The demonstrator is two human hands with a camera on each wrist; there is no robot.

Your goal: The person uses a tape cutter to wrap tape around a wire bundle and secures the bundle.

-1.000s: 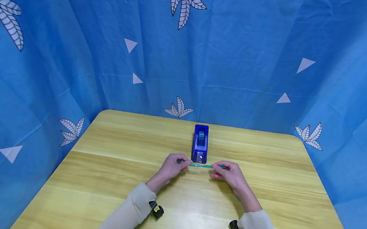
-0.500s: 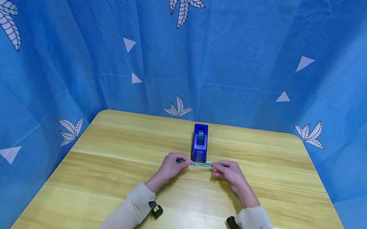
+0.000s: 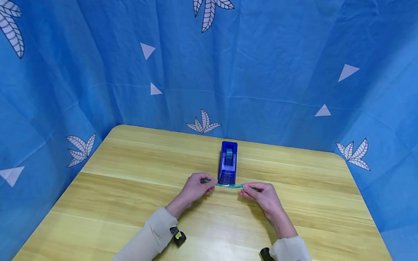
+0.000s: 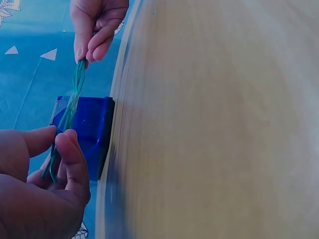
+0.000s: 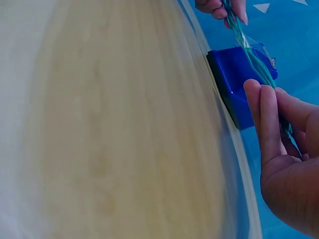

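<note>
A bundle of thin green cords (image 3: 232,186) stretches between the two hands, just in front of a blue tape dispenser (image 3: 228,160). My left hand (image 3: 195,186) pinches its left part between thumb and fingers. The right part is pinched the same way by my right hand (image 3: 265,197). In the left wrist view, loose cord ends stick out below the left fingers. A piece of clear tape (image 5: 244,41) shows on the middle of the bundle in the right wrist view, close to the dispenser's cutting end; whether it still joins the roll I cannot tell.
The wooden table (image 3: 148,154) has rounded far corners. A roll of tape (image 3: 229,154) sits in the dispenser. Blue curtain (image 3: 280,70) with leaf prints hangs behind and at both sides. A small black camera is strapped at each wrist.
The bundle and both hands have shifted slightly away from the body, nearer the dispenser. The shiny tape strip seen at the dispenser's front a second ago no longer shows there.
</note>
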